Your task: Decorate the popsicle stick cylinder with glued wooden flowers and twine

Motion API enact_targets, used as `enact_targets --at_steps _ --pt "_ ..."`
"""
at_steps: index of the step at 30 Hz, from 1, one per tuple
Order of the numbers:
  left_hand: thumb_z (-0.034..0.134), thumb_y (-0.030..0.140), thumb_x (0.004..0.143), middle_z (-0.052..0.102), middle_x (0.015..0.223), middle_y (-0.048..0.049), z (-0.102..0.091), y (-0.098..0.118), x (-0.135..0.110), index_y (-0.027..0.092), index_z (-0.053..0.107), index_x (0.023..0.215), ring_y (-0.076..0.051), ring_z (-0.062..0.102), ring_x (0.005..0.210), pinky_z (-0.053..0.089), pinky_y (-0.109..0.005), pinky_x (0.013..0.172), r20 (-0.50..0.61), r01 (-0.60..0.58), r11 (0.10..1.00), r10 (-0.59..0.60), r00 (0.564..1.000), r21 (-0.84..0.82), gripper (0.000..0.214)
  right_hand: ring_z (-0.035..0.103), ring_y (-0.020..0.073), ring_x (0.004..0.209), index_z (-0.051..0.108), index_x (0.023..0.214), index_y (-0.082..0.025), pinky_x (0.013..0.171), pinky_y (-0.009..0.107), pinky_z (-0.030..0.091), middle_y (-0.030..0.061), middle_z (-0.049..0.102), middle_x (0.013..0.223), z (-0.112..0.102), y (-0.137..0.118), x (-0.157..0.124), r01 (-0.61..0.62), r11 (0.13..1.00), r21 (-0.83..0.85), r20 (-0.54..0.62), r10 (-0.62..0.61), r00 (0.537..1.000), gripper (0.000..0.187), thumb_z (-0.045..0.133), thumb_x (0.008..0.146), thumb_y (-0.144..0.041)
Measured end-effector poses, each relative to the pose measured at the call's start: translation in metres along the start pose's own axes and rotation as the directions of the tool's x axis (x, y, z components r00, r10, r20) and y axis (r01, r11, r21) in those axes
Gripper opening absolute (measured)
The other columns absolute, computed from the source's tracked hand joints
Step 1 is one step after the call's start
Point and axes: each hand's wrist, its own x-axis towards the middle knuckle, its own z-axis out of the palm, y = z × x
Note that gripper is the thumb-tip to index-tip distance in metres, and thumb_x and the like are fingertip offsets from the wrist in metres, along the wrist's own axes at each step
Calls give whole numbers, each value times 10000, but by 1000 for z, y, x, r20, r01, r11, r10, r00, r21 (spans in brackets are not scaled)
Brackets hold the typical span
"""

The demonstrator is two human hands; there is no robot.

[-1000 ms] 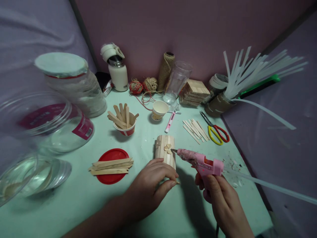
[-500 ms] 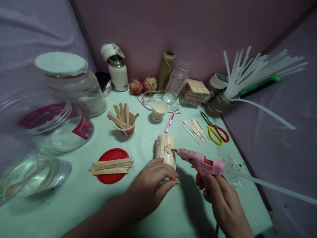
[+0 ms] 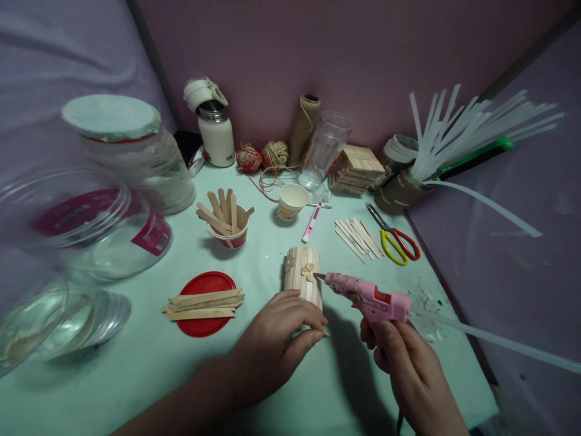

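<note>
A cylinder covered in wooden sticks [image 3: 298,266] lies on the table, with a small wooden flower [image 3: 308,272] on its side. My left hand [image 3: 284,339] rests against its near end; thumb and forefinger pinch a small wooden piece [image 3: 325,334], mostly hidden by the fingertips. In my right hand [image 3: 403,357] is a pink glue gun [image 3: 372,297], fingers wrapped round its handle. Its nozzle tip is at the flower's right edge; whether it touches I cannot tell. A long translucent glue stick [image 3: 499,344] sticks out of the gun's back.
Craft sticks [image 3: 204,304] lie across a red lid [image 3: 200,330]; more stand in a paper cup [image 3: 233,241]. Further back are a pink cutter [image 3: 311,224], thin wood strips [image 3: 356,239], scissors [image 3: 394,239] and a paper cup [image 3: 293,203]. Clear jars [image 3: 104,242] stand left, glue sticks [image 3: 476,127] right.
Almost nothing differs. The fingers of my right hand have shifted slightly at the glue gun's trigger, while the gun, the cylinder and my left hand stay in place.
</note>
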Motion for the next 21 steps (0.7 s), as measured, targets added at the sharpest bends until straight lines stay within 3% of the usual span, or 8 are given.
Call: enact_targets --at_steps 5,10,13,16,19,21 --pt "562 148 916 739 931 -38 0 -1 0 196 622 924 -163 683 903 481 -381 994 2 -1 1000 1 1000 3 77 509 143 500 648 707 -199 448 241 433 25 586 600 -5 -6 3 37 998 -49 -15 -38 999 504 431 923 -599" --pt "562 158 920 738 935 -35 1 -1 -1 196 615 924 -156 684 909 468 -373 1009 6 -2 1000 2 1000 1 66 500 152 480 615 685 -221 465 258 436 13 572 558 -18 -24 12 129 975 -184 67 -119 991 467 409 939 -555" --pt "551 168 926 736 948 -37 0 -2 -2 200 614 922 -157 681 919 449 -387 1032 20 17 1000 -17 1000 -1 70 542 178 512 603 685 -245 500 281 461 17 593 566 -21 -36 16 182 942 -280 43 -177 983 430 425 930 -550" --pt "540 173 926 736 959 -37 0 -2 -2 208 613 917 -162 679 931 443 -396 1039 38 41 999 -41 998 -1 81 666 243 764 687 942 -261 660 328 534 62 723 819 -23 -37 16 236 916 -323 36 -237 971 390 393 950 -517" --pt "546 163 917 739 954 -37 0 -3 -2 208 613 914 -164 683 933 446 -398 1033 37 41 999 -41 998 -6 80 649 282 1053 612 1259 -247 854 388 520 105 709 1147 -33 -16 14 220 890 -401 -14 -246 969 449 363 967 -480" --pt "548 165 916 739 947 -38 1 -3 -1 207 614 909 -164 684 924 454 -398 1021 32 33 999 -33 999 -15 78 657 313 1000 621 1244 -197 814 417 520 148 707 1126 -45 9 12 108 849 -517 -141 -209 968 511 371 940 -522"
